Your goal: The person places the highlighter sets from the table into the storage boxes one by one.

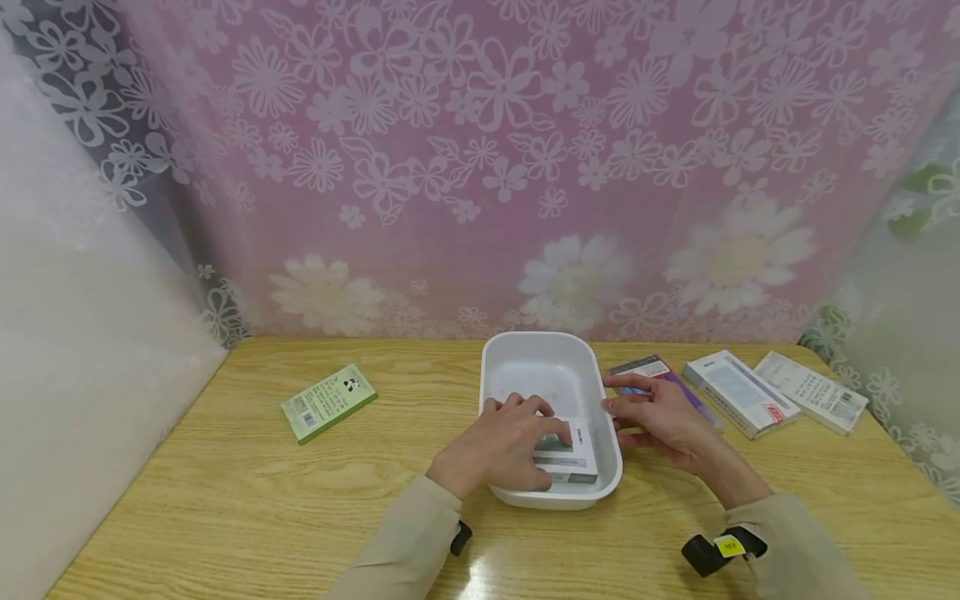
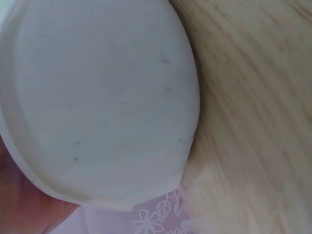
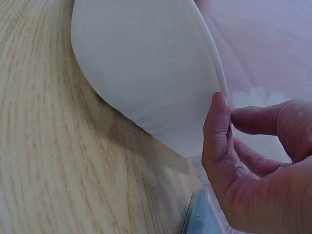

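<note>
A white plastic tub [image 1: 540, 342] stands on the wooden table, its outer wall [image 2: 102, 97] filling much of the left wrist view. My left hand [image 1: 506, 446] reaches over the tub's left side and grips a white box [image 1: 583, 454] with a grey window, lying near the tub's front end. The index finger bends over the box's top and the thumb lies at its near edge; the palm side is hidden. At the tub's right side, my right hand [image 1: 663, 421] pinches the rim, and fingertips [image 3: 220, 105] show at that rim in the right wrist view.
A green box [image 1: 330, 404] with a panda picture lies left on the table. To the right lie a purple-and-dark box [image 1: 645, 367], partly behind the right hand, a white box with a red mark [image 1: 738, 392] and another white box [image 1: 813, 390]. A floral curtain [image 1: 480, 167] hangs behind.
</note>
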The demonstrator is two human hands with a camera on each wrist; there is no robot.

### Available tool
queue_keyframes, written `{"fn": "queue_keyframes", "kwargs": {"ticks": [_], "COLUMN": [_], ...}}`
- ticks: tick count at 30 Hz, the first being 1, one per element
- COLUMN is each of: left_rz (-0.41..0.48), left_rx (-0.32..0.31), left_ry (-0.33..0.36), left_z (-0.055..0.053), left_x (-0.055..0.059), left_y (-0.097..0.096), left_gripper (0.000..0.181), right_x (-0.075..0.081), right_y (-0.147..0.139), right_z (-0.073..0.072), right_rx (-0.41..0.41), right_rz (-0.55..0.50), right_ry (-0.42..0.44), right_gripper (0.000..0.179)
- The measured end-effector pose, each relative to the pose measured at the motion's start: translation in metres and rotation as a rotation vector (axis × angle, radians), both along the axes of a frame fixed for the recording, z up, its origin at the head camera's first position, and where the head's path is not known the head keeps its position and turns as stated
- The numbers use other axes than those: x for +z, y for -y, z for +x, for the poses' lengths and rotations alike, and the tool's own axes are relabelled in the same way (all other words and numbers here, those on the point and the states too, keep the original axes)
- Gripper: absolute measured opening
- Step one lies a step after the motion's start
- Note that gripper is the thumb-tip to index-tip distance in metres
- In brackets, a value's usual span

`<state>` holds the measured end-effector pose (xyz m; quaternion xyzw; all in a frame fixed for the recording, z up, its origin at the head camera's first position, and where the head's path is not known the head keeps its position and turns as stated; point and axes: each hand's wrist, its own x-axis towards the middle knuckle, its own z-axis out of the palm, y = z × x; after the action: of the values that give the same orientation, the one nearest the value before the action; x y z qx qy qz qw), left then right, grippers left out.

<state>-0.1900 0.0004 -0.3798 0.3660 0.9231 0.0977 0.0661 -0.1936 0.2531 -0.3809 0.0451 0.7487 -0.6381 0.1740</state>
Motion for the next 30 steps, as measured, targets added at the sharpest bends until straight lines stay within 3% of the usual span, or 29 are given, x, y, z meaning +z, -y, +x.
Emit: {"fn": "queue_keyframes", "kwargs": {"ticks": [6, 14, 22, 30], "left_rz": [0.033, 0.102, 0.173, 0.239], "left_rx": [0.006, -0.012, -0.018, -0.009], "left_ry": [0.033, 0.022, -0.178, -0.272], "left_z": [-0.001, -0.001, -0.002, -0.005], "left_x": [0.001, 0.000, -0.002, -0.003], "left_y": [0.000, 0.004, 0.010, 0.022], "left_gripper": [0.034, 0.041, 0.035, 0.040], "right_x": [0.001, 0.000, -0.001, -0.002], "right_y": [0.000, 0.000, -0.001, 0.000], "right_z": [0.001, 0.001, 0.001, 0.000], "right_rx": [-0.004, 0.000, -0.004, -0.007], "right_rz": [0.005, -0.001, 0.004, -0.004], "right_ry": [0.007, 0.007, 0.002, -0.002], "right_gripper": [0.066, 0.065, 0.066, 0.065]}}
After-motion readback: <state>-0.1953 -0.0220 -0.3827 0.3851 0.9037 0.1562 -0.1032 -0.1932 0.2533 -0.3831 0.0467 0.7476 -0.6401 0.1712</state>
